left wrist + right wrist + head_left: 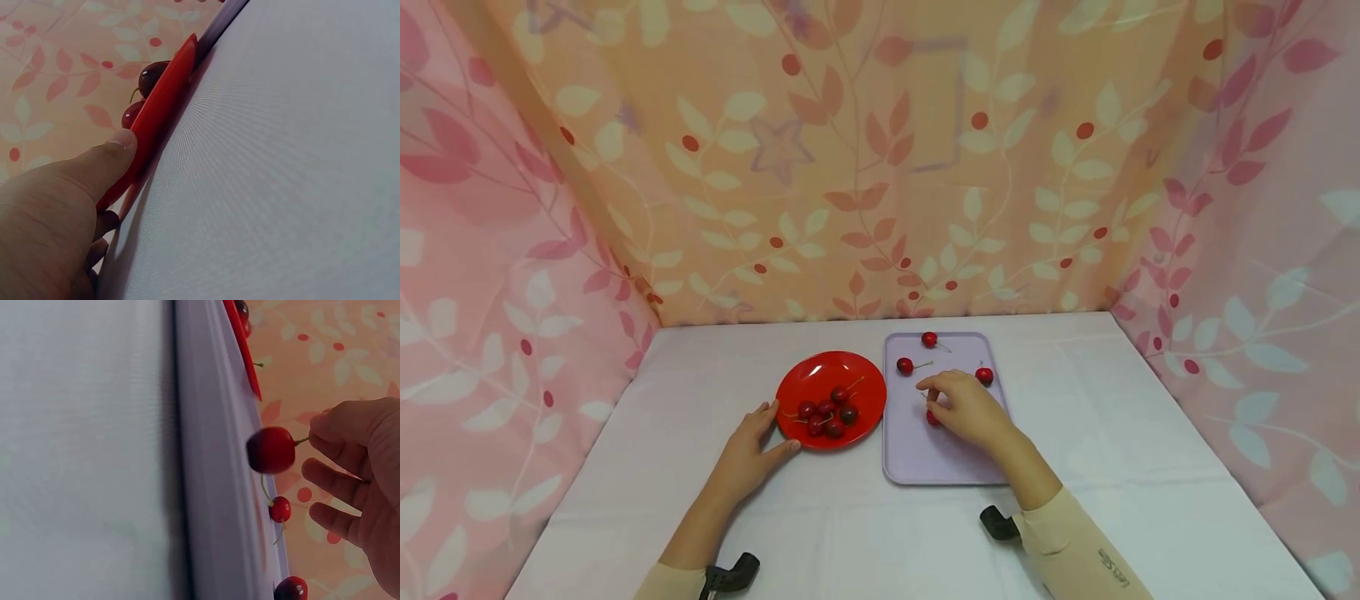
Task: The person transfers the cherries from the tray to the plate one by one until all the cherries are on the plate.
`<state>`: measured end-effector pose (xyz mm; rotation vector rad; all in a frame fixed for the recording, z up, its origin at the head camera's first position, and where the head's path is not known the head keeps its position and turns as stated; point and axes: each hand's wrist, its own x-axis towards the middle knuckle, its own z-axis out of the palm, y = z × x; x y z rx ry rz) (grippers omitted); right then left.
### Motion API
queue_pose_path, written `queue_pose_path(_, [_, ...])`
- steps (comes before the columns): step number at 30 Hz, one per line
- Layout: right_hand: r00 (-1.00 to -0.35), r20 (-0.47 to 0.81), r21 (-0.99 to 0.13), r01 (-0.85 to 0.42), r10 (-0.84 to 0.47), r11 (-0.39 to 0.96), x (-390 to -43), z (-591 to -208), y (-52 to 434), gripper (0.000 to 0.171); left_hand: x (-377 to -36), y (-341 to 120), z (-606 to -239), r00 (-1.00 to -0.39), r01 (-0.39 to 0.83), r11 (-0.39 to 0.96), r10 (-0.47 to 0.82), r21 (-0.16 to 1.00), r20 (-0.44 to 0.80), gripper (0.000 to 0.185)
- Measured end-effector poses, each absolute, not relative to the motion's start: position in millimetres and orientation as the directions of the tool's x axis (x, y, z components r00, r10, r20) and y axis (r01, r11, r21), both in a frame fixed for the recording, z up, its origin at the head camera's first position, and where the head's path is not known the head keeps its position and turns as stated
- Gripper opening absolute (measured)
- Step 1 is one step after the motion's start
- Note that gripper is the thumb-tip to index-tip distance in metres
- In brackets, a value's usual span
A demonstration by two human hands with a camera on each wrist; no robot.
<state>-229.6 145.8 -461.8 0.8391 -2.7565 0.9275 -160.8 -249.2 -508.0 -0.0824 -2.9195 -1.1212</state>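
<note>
My right hand (967, 407) pinches the thin stem of a cherry (271, 450) between thumb and index finger, the other fingers spread apart. The fruit hangs close over the lilac tray (910, 458). In the head view the fingers partly cover this cherry. My left hand (747, 454) holds the rim of a red plate (827, 367) at its near left side. Its thumb (122, 147) lies on the rim in the left wrist view, with fingers curled lower down at the edge. Several dark red cherries (826, 408) with stems lie together in the plate.
Three more cherries rest on the tray: one at the far edge (929, 339), one at the left (905, 366), one at the right (984, 376). Plate and tray sit side by side on a white cloth (700, 383). Patterned curtains (857, 167) enclose the back and sides.
</note>
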Motion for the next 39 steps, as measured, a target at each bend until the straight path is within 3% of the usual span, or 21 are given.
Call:
queue_pose_path(9, [-0.861,0.274,-0.546,-0.505,-0.428,0.668,-228,-453,152,0.018,-160,-252,-509,-0.998,0.07,0.754,0.054,0.653,0.045,0.095])
queue_pose_path(18, [-0.825,0.347,-0.507,-0.565,-0.447,0.651,-231,-449,156,0.009,-162,-254,-507,-0.997,0.077,0.755,0.06,0.652,0.049,0.094])
queue_pose_path(39, [-0.827,0.365,-0.506,-0.562,-0.428,0.655,-230,-435,162,0.012,-162,-250,-507,-0.997,0.073,0.73,0.056,0.68,0.047,0.095])
